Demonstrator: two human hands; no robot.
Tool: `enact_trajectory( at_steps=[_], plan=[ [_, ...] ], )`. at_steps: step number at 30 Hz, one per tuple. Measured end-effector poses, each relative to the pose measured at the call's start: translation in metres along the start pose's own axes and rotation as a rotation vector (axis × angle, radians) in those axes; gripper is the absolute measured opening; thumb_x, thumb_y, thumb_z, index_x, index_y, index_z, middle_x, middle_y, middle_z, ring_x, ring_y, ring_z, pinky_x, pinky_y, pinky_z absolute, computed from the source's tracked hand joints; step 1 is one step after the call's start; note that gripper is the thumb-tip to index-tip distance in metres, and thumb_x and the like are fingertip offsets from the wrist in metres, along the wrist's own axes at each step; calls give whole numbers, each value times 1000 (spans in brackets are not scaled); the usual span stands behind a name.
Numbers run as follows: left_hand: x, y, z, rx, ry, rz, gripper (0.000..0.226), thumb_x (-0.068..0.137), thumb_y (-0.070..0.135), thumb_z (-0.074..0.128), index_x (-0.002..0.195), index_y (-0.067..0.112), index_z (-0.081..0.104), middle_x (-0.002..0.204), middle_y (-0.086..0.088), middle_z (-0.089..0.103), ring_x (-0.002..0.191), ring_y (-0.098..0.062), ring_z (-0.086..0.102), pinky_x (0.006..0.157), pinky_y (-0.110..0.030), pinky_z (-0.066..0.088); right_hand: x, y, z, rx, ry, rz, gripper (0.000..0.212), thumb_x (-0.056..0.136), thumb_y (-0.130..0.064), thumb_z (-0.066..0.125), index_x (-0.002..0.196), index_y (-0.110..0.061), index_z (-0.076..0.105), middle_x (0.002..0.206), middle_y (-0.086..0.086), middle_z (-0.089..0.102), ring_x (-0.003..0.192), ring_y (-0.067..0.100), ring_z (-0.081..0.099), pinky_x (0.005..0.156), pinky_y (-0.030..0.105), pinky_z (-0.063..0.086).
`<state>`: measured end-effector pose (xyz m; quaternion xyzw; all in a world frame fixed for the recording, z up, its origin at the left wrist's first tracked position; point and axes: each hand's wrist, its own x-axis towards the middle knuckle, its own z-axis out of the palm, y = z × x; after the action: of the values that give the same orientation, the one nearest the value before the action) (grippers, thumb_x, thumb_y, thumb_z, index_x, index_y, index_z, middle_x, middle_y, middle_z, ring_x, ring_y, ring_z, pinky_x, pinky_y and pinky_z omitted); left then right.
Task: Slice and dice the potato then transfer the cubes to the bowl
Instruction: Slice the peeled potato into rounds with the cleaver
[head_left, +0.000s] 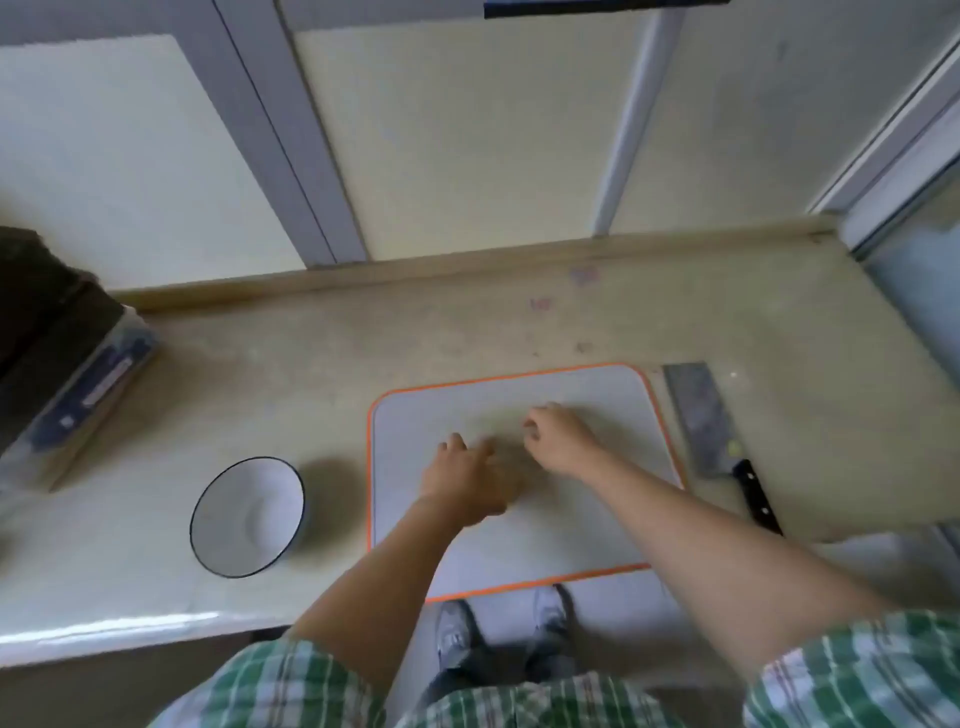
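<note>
potato (500, 425) lies blurred between left hand (465, 480) and right hand (558, 437) (grip on it: cannot tell).

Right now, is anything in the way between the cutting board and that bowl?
Nothing visible. Between the cutting board and the bowl lie only counter and the bowl's shadow. The cleaver lies on the board's other side, to the right.

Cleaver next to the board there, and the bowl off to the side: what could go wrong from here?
The cleaver lies loose on the counter just right of the cutting board, handle toward the front edge. The right hand works close by, and its arm might knock the blade off. The bowl stands apart, left of the board, so pieces carried across the gap might drop onto the counter.
</note>
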<state>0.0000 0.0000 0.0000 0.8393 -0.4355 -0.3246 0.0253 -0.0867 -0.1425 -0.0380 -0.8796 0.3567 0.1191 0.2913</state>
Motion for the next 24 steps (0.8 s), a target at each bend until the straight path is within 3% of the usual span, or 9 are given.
enact_trajectory(
  at_steps=[6,10,12,15,19,22,24],
  plan=[
    [10,13,21,24,118,52,45,75,28,64,117,16,51,111,-9,48,106,-30,48,76,-34,43,-17,20,23,15,75,-71,36,87,-11,49,122,-10,58,147,8,36,136,25,32,109,34,31],
    [26,46,24,-29,152,83,52,73,28,67,121,17,50,115,-9,46,108,-29,45,77,-33,39,-24,38,7,321,141,-50,41,88,0,43,125,-9,58,136,9,53,127,24,47,107,32,35],
    [33,63,28,-42,147,98,53,72,27,68,120,15,50,115,-10,44,109,-30,44,78,-31,35,-31,54,-8,380,274,26,38,89,-3,43,123,-11,58,126,8,60,118,24,55,100,35,43],
    [40,84,36,-59,160,127,52,71,27,69,118,14,50,115,-10,42,109,-30,43,80,-34,42,-42,87,-30,285,433,177,37,88,-6,45,124,-12,53,126,11,56,117,27,53,94,37,44],
    [44,103,44,-21,166,173,53,72,28,69,120,15,51,116,-10,42,110,-29,43,79,-35,44,-59,132,-42,-106,345,497,52,84,-16,58,132,-8,38,138,19,37,124,36,40,97,42,38],
    [46,108,48,-2,168,179,53,73,28,68,121,15,50,117,-10,42,110,-29,43,79,-36,44,-71,154,-37,-107,277,701,57,89,-15,52,140,-6,27,141,20,31,127,35,35,100,45,37],
    [46,110,48,16,173,171,54,73,28,67,122,15,49,117,-9,42,111,-29,43,79,-37,45,-74,164,-35,-111,289,713,53,91,-11,49,139,-5,28,137,20,35,124,35,37,97,44,40]
  ],
)
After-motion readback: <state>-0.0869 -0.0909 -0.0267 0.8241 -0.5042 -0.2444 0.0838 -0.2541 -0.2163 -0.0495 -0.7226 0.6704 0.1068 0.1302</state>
